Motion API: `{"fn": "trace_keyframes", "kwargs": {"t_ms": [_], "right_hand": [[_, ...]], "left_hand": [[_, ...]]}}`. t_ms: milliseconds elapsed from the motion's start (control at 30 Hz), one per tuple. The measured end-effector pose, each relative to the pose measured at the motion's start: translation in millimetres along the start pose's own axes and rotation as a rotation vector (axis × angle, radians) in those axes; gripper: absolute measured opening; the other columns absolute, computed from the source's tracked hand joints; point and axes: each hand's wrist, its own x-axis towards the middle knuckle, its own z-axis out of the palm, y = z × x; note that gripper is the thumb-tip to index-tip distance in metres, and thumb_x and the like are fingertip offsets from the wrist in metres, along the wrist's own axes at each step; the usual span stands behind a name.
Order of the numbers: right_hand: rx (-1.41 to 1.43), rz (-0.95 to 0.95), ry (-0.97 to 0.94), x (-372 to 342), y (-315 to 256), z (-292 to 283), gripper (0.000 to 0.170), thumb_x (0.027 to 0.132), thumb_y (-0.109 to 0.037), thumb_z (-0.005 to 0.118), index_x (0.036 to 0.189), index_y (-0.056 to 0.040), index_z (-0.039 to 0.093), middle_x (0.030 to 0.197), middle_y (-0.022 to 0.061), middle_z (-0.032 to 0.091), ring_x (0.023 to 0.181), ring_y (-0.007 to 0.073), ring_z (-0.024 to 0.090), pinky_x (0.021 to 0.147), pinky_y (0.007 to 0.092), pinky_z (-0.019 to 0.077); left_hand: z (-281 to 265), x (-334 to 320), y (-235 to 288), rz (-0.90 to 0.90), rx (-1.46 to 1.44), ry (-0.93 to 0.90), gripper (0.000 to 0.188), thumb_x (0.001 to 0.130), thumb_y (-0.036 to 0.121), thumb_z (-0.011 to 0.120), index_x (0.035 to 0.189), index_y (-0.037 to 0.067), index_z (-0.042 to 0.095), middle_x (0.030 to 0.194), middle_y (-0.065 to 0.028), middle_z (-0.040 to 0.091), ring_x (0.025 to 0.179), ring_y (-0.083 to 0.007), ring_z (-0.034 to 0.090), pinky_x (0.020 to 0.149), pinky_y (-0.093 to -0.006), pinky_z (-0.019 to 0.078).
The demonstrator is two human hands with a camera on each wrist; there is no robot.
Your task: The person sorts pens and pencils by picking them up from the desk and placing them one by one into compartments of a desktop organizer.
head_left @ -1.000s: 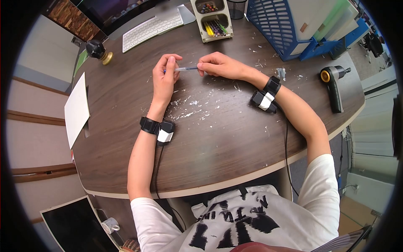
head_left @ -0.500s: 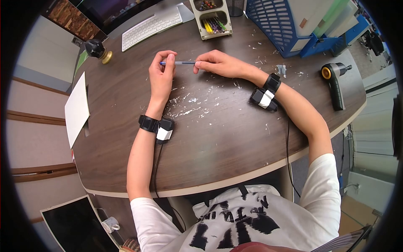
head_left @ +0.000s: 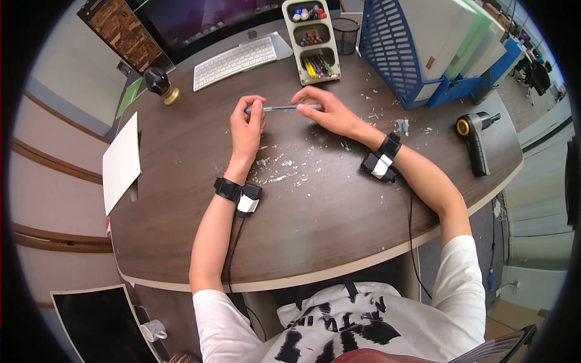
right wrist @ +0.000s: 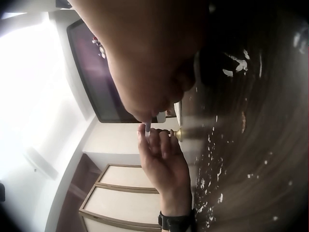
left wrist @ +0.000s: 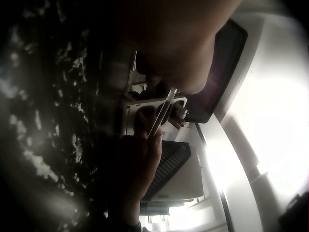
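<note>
A slim ballpoint pen (head_left: 279, 109) with a see-through barrel and a blue end lies level between both hands, above the desk. My left hand (head_left: 247, 124) grips its blue end, thumb laid over it and fingers curled behind. At the other end my right hand (head_left: 331, 112) pinches the pen with the thumb, the index finger arched above; the pen's tip shows past that thumb. In the left wrist view the clear barrel (left wrist: 163, 112) spans the gap between the hands. The right wrist view shows a short piece of pen (right wrist: 147, 127) at the fingertips.
White scraps (head_left: 281, 166) litter the desk below the hands. Behind stand a pen organizer (head_left: 295, 45), a keyboard (head_left: 236, 62) and a blue file rack (head_left: 387, 54). A cordless power tool (head_left: 477, 145) lies right; a black-and-gold stamp (head_left: 161, 86) and white sheet (head_left: 121, 163) are left.
The head view has tilted up, showing more of the organizer. My right fingers have spread and the pen's right end now shows beyond the thumb. My left hand keeps its hold.
</note>
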Motion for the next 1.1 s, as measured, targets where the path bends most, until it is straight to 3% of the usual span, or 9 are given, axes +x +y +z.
{"fn": "trace_keyframes", "kwargs": {"t_ms": [100,267,367,500,533,633,667,800,1100], "right_hand": [[0.005,-0.104,0.285,1,-29,-8,0.012,0.095,-0.013,0.067,0.102,-0.0036,0.063,0.08,-0.0049,0.057,0.065,-0.0008,0.049,0.056,0.0181,0.0396],[-0.273,-0.37,0.662,6,-103,-54,0.013,0.097,-0.015,0.064,0.104,-0.004,0.067,0.073,-0.0066,0.057,0.061,-0.0006,0.046,0.053,0.0172,0.0361],[-0.389,-0.532,0.842,23,-131,-93,0.017,0.099,-0.017,0.062,0.106,-0.0033,0.068,0.074,-0.007,0.057,0.061,0.0003,0.047,0.053,0.018,0.0367],[-0.793,-0.354,0.74,48,-120,-129,0.021,0.097,-0.02,0.063,0.106,-0.0013,0.067,0.074,0.0028,0.064,0.065,0.0051,0.055,0.059,0.0223,0.0447],[-0.832,-0.311,0.69,55,-115,-131,0.019,0.098,-0.018,0.062,0.11,-0.003,0.066,0.074,-0.0016,0.061,0.065,0.0038,0.052,0.058,0.0221,0.0425],[-0.885,-0.284,0.582,76,-101,-134,0.019,0.098,-0.018,0.062,0.11,-0.0031,0.066,0.076,0.0018,0.064,0.067,0.0064,0.057,0.061,0.0237,0.0468],[-0.822,-0.201,0.558,82,-97,-134,0.022,0.096,-0.021,0.063,0.108,-0.003,0.067,0.079,0.0084,0.068,0.069,0.0154,0.064,0.067,0.0309,0.0528],[-0.776,-0.08,0.343,99,-84,-134,0.022,0.096,-0.016,0.061,0.111,-0.0025,0.066,0.079,0.0095,0.068,0.069,0.0151,0.063,0.067,0.0313,0.052],[-0.911,0.035,0.336,112,-69,-137,0.031,0.095,-0.024,0.059,0.114,-0.0016,0.067,0.089,0.0219,0.071,0.083,0.0365,0.07,0.078,0.0423,0.053]], "left_hand": [[1,0,-1,-0.009,0.023,0.005,0.022,0.104,0.024,0.054,0.108,0.003,0.058,0.064,0.0058,0.042,0.055,-0.0029,0.037,0.048,-0.0195,0.0301],[2,-1,-8,-0.08,0.015,-0.223,0.052,0.108,0.048,0.031,0.122,0.003,0.052,0.071,0.0021,0.048,0.057,-0.0043,0.04,0.051,-0.0194,0.033],[5,-3,-3,-0.088,0.158,-0.275,0.057,0.108,0.049,0.028,0.114,0.002,0.058,0.065,0.0046,0.038,0.057,-0.0056,0.032,0.053,-0.0228,0.0292],[4,-2,-5,-0.079,0.184,-0.299,0.06,0.108,0.051,0.027,0.106,0.001,0.062,0.062,0.0056,0.033,0.058,-0.0068,0.03,0.055,-0.0246,0.0282],[4,-2,-7,-0.063,0.198,-0.299,0.06,0.108,0.05,0.028,0.103,0.001,0.062,0.062,0.0058,0.033,0.058,-0.007,0.03,0.055,-0.0249,0.0285],[4,0,-13,-0.03,0.202,-0.286,0.059,0.108,0.048,0.029,0.099,0.001,0.064,0.061,0.0057,0.033,0.058,-0.0075,0.031,0.055,-0.0258,0.0297],[4,1,-14,-0.024,0.213,-0.288,0.057,0.108,0.046,0.031,0.098,0.001,0.064,0.061,0.0054,0.034,0.058,-0.0075,0.032,0.055,-0.0261,0.0303],[6,-1,-11,-0.02,0.213,-0.296,0.05,0.108,0.04,0.036,0.095,0.0,0.064,0.061,0.0046,0.034,0.059,-0.008,0.034,0.056,-0.0272,0.0324],[8,0,-13,-0.007,0.244,-0.294,0.043,0.107,0.033,0.04,0.091,0.001,0.064,0.062,0.004,0.037,0.06,-0.008,0.035,0.056,-0.0273,0.0331]]}}
